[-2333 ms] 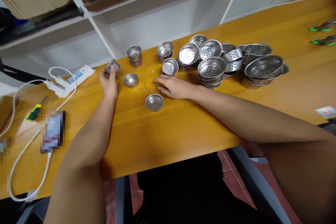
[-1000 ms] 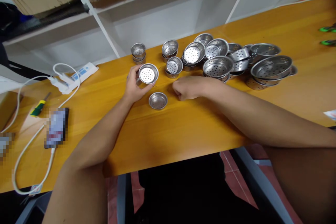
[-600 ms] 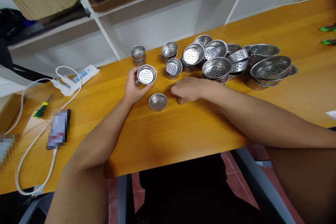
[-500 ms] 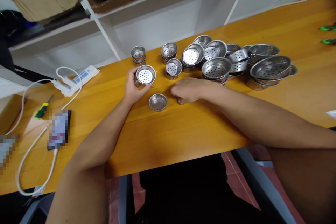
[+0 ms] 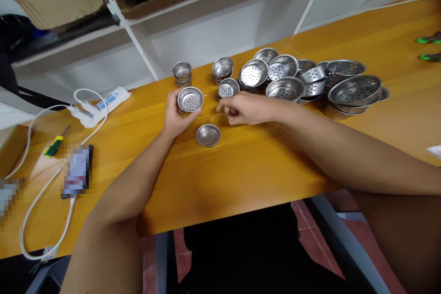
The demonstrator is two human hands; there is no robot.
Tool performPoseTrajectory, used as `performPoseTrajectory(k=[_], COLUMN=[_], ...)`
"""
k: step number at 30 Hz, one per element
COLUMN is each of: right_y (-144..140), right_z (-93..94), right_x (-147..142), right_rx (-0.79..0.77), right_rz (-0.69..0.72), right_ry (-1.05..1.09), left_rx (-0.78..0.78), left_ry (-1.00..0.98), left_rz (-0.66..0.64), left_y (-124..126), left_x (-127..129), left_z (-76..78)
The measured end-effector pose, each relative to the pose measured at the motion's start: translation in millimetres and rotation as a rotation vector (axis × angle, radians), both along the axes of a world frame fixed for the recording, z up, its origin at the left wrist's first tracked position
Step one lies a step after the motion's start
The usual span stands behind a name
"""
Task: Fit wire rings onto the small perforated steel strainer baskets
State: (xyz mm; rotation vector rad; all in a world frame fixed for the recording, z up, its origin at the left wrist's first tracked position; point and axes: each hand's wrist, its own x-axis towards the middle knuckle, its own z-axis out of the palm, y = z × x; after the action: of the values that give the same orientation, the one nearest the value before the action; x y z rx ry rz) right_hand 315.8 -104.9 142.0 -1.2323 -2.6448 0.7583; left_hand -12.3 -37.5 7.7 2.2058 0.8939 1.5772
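Observation:
My left hand (image 5: 175,114) is wrapped around a small perforated metal cup (image 5: 190,99), its open side tilted toward me. To the right, my right hand (image 5: 239,108) is closed in a pinch over the table, with a thin curved wire (image 5: 217,115) running out from the fingers. Just below the wire lies a shallow perforated metal cup (image 5: 208,135). Behind my right fingertips stands another small perforated cup (image 5: 228,87), partly covered by the hand. Short bits of wire (image 5: 207,95) show beside the held cup.
Small stacked cups (image 5: 182,70) and a second stack (image 5: 223,68) stand at the back. Larger perforated bowls (image 5: 354,90) pile up on the right. On the left lie a power strip (image 5: 107,105), a screwdriver (image 5: 55,143) and a phone (image 5: 77,171) with a white cable.
My right hand has lifted slightly away from the table and moved up, and a thin curved wire now shows at its fingers. My left hand keeps the cup, tilted slightly differently.

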Motion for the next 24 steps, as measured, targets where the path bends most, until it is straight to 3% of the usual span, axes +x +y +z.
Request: performPoseTrajectory(k=[5, 8, 12, 18, 24], right_y=[-8, -14, -15, -5, -5], right_z=[8.5, 10.0, 8.0, -0.1, -6.5], right_x=[-3, -5, -9, -25, -38], right_rx=[0.028, -0.037, -0.139, 0.081, 0.173], right_rz=[-0.12, -0.176, -0.152, -0.242, -0.306], right_ry=[-0.002, 0.265, 0.537, 0.584, 0.496], left_rx=[-0.04, -0.072, -0.061, -0.065, -0.098], left_ry=[-0.016, 0.001, 0.012, 0.055, 0.032], left_rz=[-0.03, -0.059, -0.119, -0.189, -0.265], left_y=[0, -3, -10, -25, -32], left_x=[2, 3, 5, 12, 21], left_z=[1.8, 6.4, 14.5, 22.7, 20.4])
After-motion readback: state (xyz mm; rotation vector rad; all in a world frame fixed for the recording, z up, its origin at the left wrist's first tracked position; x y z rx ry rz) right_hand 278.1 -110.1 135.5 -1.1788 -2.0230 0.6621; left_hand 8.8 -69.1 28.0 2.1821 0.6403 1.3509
